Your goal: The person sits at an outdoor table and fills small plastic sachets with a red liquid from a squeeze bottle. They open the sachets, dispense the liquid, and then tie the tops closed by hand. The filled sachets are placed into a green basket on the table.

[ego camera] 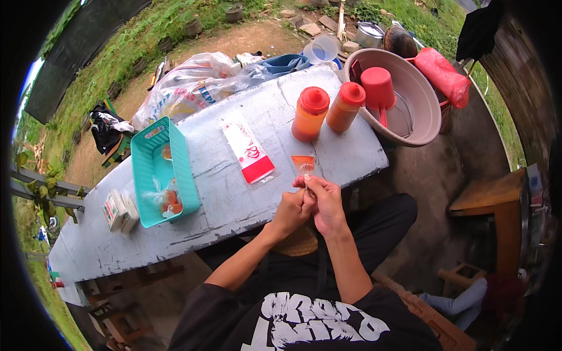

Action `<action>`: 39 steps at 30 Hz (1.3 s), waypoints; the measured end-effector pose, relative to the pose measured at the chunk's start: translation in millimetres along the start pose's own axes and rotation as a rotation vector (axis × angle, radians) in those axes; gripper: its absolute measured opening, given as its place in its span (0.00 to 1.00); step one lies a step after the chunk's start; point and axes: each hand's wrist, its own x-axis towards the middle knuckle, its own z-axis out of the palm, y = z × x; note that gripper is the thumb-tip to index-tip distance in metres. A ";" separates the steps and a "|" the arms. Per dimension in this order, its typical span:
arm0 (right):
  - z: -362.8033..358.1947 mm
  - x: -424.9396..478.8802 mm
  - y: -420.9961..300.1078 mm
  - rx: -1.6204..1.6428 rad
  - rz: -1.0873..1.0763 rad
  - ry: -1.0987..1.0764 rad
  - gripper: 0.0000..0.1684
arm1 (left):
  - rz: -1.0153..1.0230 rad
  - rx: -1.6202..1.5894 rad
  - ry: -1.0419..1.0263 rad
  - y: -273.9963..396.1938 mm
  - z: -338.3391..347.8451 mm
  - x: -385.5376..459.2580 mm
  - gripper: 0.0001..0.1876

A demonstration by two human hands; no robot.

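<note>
Both my hands meet at the near edge of the grey table, their fingers at the gathered neck of a small clear plastic bag of orange sauce [304,163]. My left hand [293,209] is closed at the neck, and my right hand [326,204] pinches it from the other side. Beyond the bag stand two red-capped squeeze bottles [311,115] of orange-red sauce. A flat packet of plastic bags [248,151], white and red, lies to the left. Farther left, a turquoise plastic basket [189,182] holds several small tied bags of sauce [172,202].
A wide basin [423,127] with a red dipper [376,85] sits at the table's right corner. Small boxes [117,210] lie left of the basket. Large plastic bags [175,94] rest along the far edge. A wooden stool [461,274] and a person's legs [465,302] are at lower right.
</note>
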 end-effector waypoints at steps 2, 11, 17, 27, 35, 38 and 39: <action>0.4 2.5 3.6 0.029 0.012 -0.005 0.13 | 0.011 0.021 -0.011 -6.4 -4.0 -1.9 0.15; 17.6 0.7 -15.6 -0.014 -0.014 -0.054 0.14 | -0.165 -0.033 0.009 12.6 -20.5 23.6 0.18; 11.1 7.8 -9.8 -0.047 -0.056 0.007 0.13 | -0.080 -0.062 0.016 9.9 -12.9 25.0 0.18; 5.3 6.2 -6.8 0.156 0.063 0.005 0.12 | 0.085 -0.052 -0.012 -0.6 -9.2 15.5 0.19; 8.6 4.0 -9.8 0.240 0.118 -0.007 0.11 | 0.128 -0.030 -0.037 2.6 -14.1 8.2 0.17; 9.6 4.5 -8.8 0.254 0.135 0.004 0.10 | 0.125 -0.046 -0.061 4.8 -16.9 6.9 0.17; 10.3 5.0 -8.6 0.256 0.134 0.007 0.10 | 0.126 -0.053 -0.069 6.1 -17.7 7.0 0.17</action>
